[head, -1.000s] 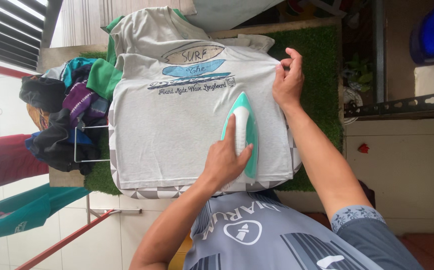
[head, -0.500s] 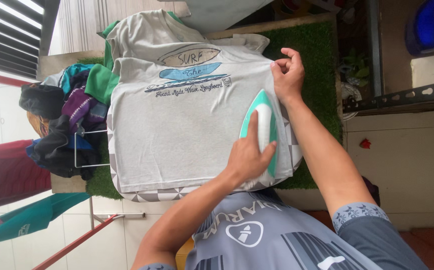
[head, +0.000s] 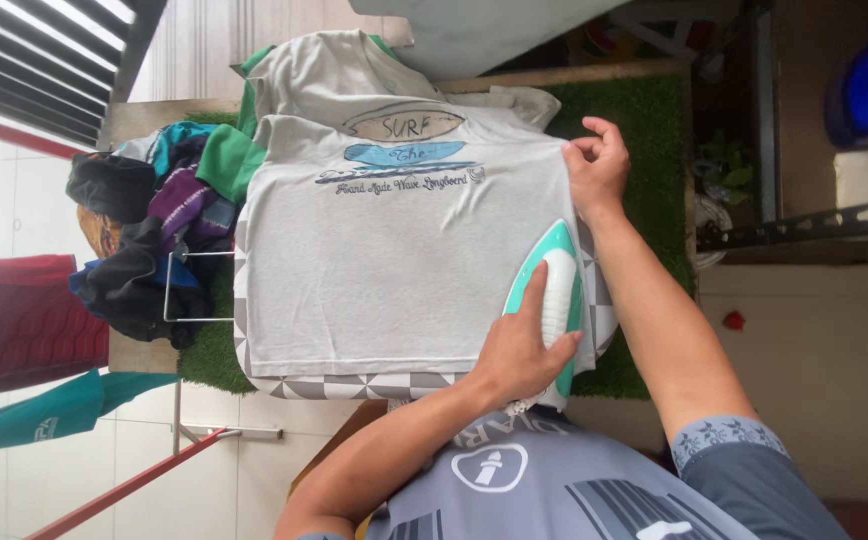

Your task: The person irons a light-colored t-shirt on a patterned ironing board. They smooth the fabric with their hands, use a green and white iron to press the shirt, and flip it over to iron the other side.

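Left hand [head: 524, 350] grips the iron [head: 552, 300], tip pointing toward the right hand [head: 597, 170], which seemingly pinches the shirt [head: 394, 270] edge.

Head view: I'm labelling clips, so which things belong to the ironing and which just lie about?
In use: left hand gripping the green-and-white iron; right hand holding the grey T-shirt; patterned board cover.
Lying about: heap of clothes; artificial grass mat.

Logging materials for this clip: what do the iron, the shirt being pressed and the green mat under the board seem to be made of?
Iron: glossy teal and white shell, likely plastic. T-shirt: soft matte grey knit, probably cotton, lying flat with a print. Green mat: tufted, grass-like pile, apparently artificial turf.
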